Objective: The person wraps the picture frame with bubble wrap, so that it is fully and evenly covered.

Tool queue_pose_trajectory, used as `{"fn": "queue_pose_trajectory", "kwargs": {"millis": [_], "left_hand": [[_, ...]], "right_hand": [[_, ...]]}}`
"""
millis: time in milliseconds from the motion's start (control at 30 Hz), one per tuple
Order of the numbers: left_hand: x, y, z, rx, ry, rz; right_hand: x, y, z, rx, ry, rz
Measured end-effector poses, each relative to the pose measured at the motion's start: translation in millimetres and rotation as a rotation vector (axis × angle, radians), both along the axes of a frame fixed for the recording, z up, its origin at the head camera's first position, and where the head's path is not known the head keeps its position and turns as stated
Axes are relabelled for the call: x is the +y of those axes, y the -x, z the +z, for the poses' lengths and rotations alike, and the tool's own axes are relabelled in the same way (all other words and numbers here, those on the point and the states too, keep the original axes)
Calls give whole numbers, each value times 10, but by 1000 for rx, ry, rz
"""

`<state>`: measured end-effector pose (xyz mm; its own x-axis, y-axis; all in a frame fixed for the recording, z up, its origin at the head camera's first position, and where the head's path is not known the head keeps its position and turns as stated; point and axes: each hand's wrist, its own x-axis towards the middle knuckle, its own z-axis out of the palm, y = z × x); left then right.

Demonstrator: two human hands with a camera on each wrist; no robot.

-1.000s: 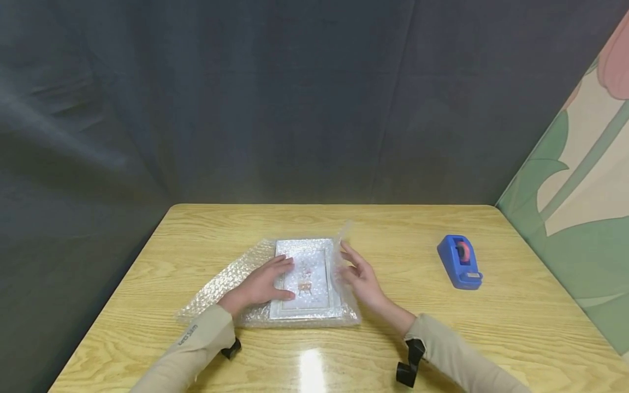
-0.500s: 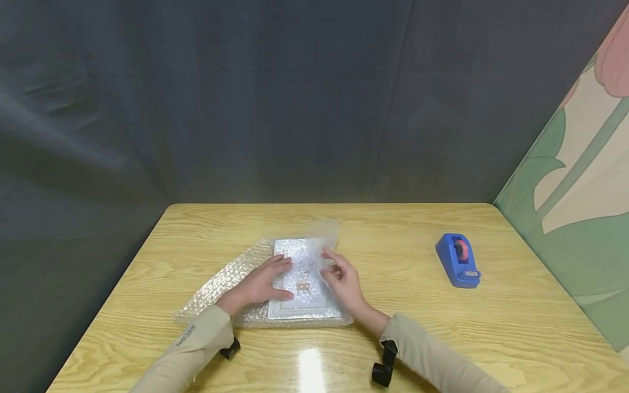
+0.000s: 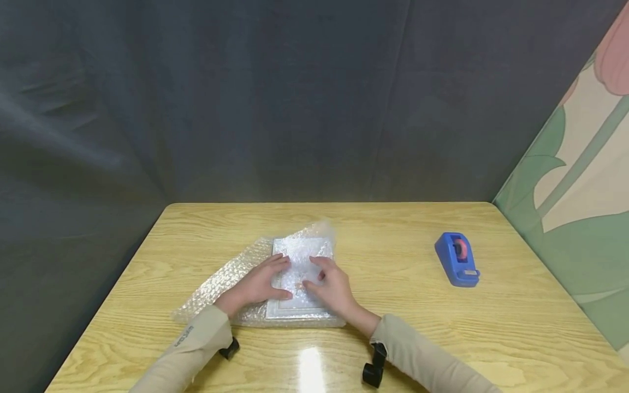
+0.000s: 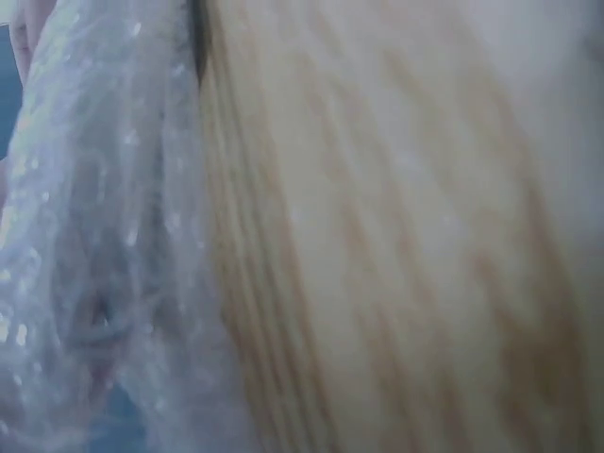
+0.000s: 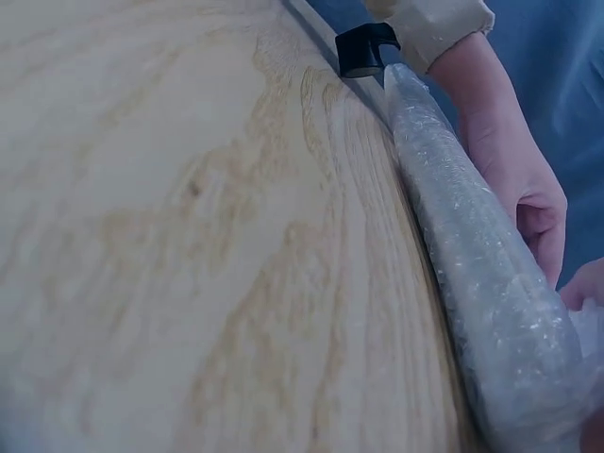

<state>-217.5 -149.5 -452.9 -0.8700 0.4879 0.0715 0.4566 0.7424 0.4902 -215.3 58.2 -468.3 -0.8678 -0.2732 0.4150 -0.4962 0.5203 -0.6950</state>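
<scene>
A picture frame (image 3: 282, 312) with a pale border and a small orange print lies flat on a sheet of clear bubble wrap (image 3: 218, 284). A flap of the wrap lies over the frame from the right. My left hand (image 3: 257, 283) rests on the frame's left side, fingers spread and thumb apart. Over the right half, my right hand (image 3: 334, 286) has bent fingers and holds the flap near its edge; the exact grip is partly hidden. The wrapped edge (image 5: 472, 274) shows in the right wrist view, with the left hand (image 5: 514, 170) beyond it.
A blue tape dispenser (image 3: 457, 259) with a reddish roll stands to the right on the wooden table (image 3: 393, 234). A dark curtain (image 3: 295, 109) hangs behind the table's far edge, and a flower-patterned panel (image 3: 580, 218) borders its right side.
My right hand has moved left, bringing the bubble wrap flap from the frame's right edge over its face. The left hand has stayed in place on the frame.
</scene>
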Motion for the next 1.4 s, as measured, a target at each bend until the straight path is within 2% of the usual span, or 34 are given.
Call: {"fn": "queue_pose_trajectory", "kwargs": {"millis": [200,333,500,633,1000,1133,1400], "left_hand": [[-4,-21,9,20,24,20],[0,-37,12,43,43,28],[3,-64,17,69,52,73],[6,-81,11,66,55,114],[16,-71,17,86,62,129],[15,-63,33,83,63,106],[22,5,90,16,105,-32]], "right_hand": [[-18,-7,25,12,-154,7],[-25,-17,34,22,-202,7],[-30,-22,38,35,-220,10],[-30,-31,42,40,-212,11],[-29,-33,53,53,-239,19],[-33,-35,49,59,-258,15],[-35,-36,42,67,-261,20]]}}
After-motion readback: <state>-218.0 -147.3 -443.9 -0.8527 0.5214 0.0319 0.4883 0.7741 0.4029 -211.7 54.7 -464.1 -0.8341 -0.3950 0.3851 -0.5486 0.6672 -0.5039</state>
